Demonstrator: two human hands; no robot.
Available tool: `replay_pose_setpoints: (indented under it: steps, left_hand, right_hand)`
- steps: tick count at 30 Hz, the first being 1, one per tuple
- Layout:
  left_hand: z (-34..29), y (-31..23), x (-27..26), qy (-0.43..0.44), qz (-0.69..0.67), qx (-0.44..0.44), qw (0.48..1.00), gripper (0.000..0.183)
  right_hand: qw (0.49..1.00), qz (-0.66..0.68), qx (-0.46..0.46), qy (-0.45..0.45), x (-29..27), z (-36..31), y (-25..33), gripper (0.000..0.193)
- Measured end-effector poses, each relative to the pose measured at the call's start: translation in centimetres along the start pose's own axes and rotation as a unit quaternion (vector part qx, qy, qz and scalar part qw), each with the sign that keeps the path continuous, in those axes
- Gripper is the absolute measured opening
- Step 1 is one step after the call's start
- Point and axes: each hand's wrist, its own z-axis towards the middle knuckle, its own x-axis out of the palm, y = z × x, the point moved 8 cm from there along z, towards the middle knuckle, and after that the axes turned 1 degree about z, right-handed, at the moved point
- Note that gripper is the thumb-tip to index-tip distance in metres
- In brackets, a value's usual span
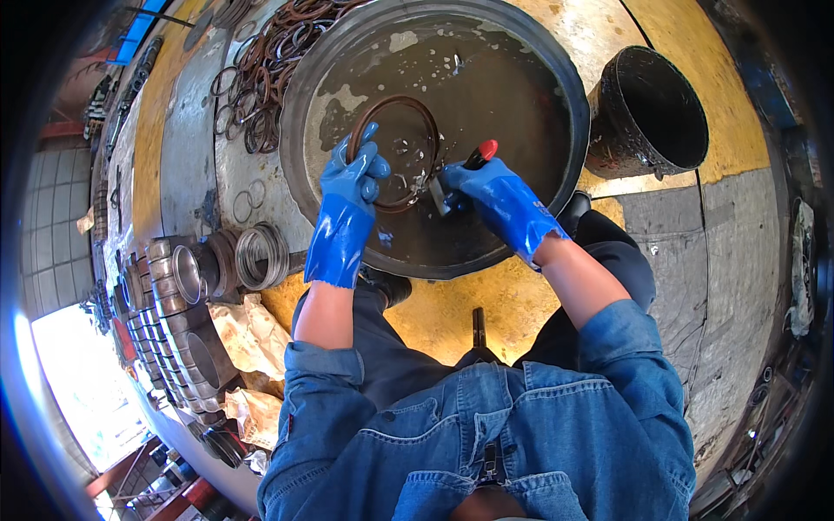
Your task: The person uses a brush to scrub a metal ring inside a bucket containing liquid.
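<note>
Both my hands wear blue rubber gloves above a wide round basin (294, 143) of murky liquid. My left hand (347, 187) is closed around the left side of a brown ring (407, 100), which is held tilted over the liquid. In my right hand (495, 195) is a scraper-like tool (488, 149) with a black handle and a red end. Its flat greyish working end is close to the ring's lower right side; whether it touches cannot be made out. My glove hides part of the handle.
A dark bucket (656, 113) stands right of the basin. At the upper left lies a heap of brown rings (269, 69). Wire-like rings (261, 256), stacked metal cylinders (174, 304) and crumpled brown paper (250, 334) are at the left. My legs straddle the basin's near side.
</note>
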Motion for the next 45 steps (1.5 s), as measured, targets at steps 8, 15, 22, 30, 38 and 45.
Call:
replay_pose_setpoints:
  steps: [8,15,22,30,38,45]
  left_hand:
    - [1.3,2.4,-0.6,0.0,-0.041,-0.129,0.991,0.051]
    - [2.1,4.9,-0.5,0.029,-0.078,-0.182,0.98,0.049]
    - [-0.2,2.6,2.0,0.053,-0.016,-0.13,0.99,0.064]
    - [0.0,1.1,2.7,0.13,-0.08,-0.052,0.987,0.058]
    - [0.5,0.8,1.7,0.098,-0.047,0.0,0.994,0.055]
    - [0.8,1.2,1.2,0.105,0.017,0.016,0.994,0.047]
  right_hand:
    - [0.952,-0.082,-0.293,-0.033,-1.1,-1.4,7.2,0.025]
    - [0.767,-0.277,-0.579,0.01,3.1,-5.1,10.5,0.042]
    - [0.904,-0.167,-0.348,-0.185,-2.2,-0.6,7.6,0.023]
    - [0.992,-0.028,0.0,-0.123,-3.8,3.0,-1.0,0.026]
    - [0.976,0.183,-0.091,0.074,1.6,-1.9,1.0,0.022]
    - [0.892,-0.245,-0.353,-0.142,-0.3,-1.3,7.5,0.025]
